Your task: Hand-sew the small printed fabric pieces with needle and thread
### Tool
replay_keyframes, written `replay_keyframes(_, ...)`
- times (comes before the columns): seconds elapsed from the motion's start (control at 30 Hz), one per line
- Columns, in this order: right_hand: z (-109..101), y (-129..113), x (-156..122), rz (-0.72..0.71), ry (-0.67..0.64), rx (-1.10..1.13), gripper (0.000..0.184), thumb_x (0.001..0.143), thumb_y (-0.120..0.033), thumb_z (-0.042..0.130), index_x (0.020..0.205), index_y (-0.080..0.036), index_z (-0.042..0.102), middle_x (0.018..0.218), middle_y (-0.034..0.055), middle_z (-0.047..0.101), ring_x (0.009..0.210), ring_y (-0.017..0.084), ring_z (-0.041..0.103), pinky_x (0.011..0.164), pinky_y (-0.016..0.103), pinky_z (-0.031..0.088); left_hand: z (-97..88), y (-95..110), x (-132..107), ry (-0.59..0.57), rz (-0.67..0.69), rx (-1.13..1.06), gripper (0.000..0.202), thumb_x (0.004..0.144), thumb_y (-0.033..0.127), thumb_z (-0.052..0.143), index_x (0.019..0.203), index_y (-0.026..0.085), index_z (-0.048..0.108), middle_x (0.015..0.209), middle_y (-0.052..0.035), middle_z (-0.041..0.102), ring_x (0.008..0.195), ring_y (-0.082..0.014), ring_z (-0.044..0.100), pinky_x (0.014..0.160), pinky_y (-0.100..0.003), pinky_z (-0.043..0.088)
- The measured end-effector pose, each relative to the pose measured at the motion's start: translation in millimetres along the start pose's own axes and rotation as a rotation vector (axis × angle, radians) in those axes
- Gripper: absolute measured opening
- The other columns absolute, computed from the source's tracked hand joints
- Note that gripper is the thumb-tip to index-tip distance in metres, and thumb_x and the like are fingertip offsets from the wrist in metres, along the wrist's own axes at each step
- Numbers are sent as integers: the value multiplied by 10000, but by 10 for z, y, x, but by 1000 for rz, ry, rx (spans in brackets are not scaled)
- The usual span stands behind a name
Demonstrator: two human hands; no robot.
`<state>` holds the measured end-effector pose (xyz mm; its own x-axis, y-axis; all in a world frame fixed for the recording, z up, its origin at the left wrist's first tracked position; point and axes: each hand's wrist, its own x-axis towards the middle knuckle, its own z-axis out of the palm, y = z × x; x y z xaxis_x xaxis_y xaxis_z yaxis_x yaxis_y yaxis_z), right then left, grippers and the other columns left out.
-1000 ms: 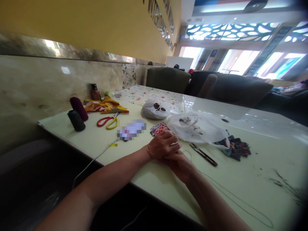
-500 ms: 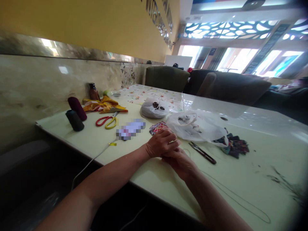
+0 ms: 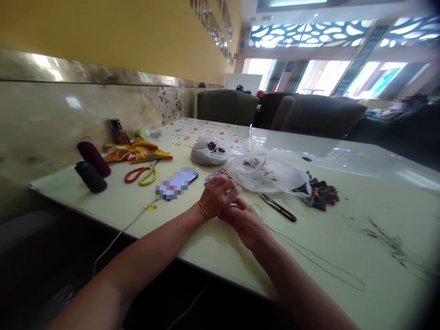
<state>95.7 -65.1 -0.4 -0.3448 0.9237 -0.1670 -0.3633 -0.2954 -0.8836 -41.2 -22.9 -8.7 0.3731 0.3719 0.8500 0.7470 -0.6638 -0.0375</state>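
Note:
My left hand (image 3: 216, 198) and my right hand (image 3: 243, 221) meet over the pale table (image 3: 213, 247), fingers curled and pressed together. What they pinch is hidden. A long dark thread (image 3: 309, 256) trails from my hands to the right across the table. A patterned fabric piece (image 3: 216, 174) lies just beyond my left hand. Small dark snips (image 3: 277, 207) lie right of my hands.
A phone (image 3: 176, 183) with a white cable, red-and-yellow scissors (image 3: 140, 173), two dark thread cones (image 3: 91, 168), yellow cloth (image 3: 135, 151) and a brown bottle (image 3: 118, 132) sit at left. Two plastic bags (image 3: 264, 172), dark fabric scraps (image 3: 319, 193) and sofas (image 3: 309, 114) lie beyond.
The view has shifted, so everything sits lower and further left in frame. My hands stay joined and have barely moved on the table.

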Motion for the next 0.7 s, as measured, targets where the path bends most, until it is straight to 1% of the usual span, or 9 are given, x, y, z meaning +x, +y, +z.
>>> replay_keyframes(0.07,51,40,-32,-202,2,-95,254,695,-230,747,909,-195,615,877,22,647,860,177,634,882,379,521,37,-33,8,167,-407,-148,151,915,220,526,865,194,666,825,-62,646,828,-205,575,831,-369,461)
replay_keyframes(0.13,112,113,-83,-456,-56,-328,195,805,-224,643,997,-212,616,1061,65,633,1044,204,606,992,412,484,70,-80,16,322,-844,-429,118,872,245,574,846,185,672,812,-51,649,786,-190,581,769,-332,464)
replay_keyframes(0.17,141,159,-115,-582,-102,-474,209,836,-197,593,1043,-216,615,1160,90,599,1133,219,571,1032,430,462,85,-107,18,361,-1006,-576,105,841,259,601,832,183,674,775,-36,644,739,-177,578,722,-310,464)
replay_keyframes(0.2,167,206,-148,-693,-148,-619,252,850,-162,554,1089,-215,610,1249,115,552,1209,236,527,1062,449,441,98,-133,19,380,-1105,-674,110,818,277,615,818,181,670,726,-19,629,680,-163,567,666,-290,459)
replay_keyframes(0.3,209,314,-223,-906,-225,-917,391,854,-80,483,1214,-207,566,1333,157,475,1276,269,469,1069,484,442,133,-182,17,415,-1232,-787,164,772,331,637,804,172,654,659,11,593,579,-126,531,570,-251,437)
replay_keyframes(0.4,203,330,-227,-950,-195,-992,454,873,-69,448,1297,-216,519,1253,156,511,1210,266,512,1014,467,494,160,-151,22,425,-1313,-888,200,729,348,670,799,163,638,680,10,603,582,-109,543,581,-239,463)
replay_keyframes(0.47,192,311,-209,-976,-161,-1005,490,880,-75,443,1352,-203,472,1328,172,466,1280,281,459,1056,487,458,167,-105,32,405,-1349,-968,207,716,341,683,808,161,640,643,23,580,564,-102,536,592,-245,489)
replay_keyframes(0.57,188,303,-207,-998,-193,-1064,511,870,-77,451,1376,-151,444,1412,205,400,1349,308,378,1097,510,410,153,-61,42,386,-1393,-1061,204,709,323,694,828,162,649,577,53,514,523,-87,503,591,-245,510)
replay_keyframes(0.7,202,335,-241,-999,-234,-1073,420,848,-62,458,1244,-160,559,1192,170,566,1146,286,514,977,469,499,123,-65,43,405,-1446,-1138,199,696,298,688,835,162,644,574,59,498,505,-76,490,557,-225,500)
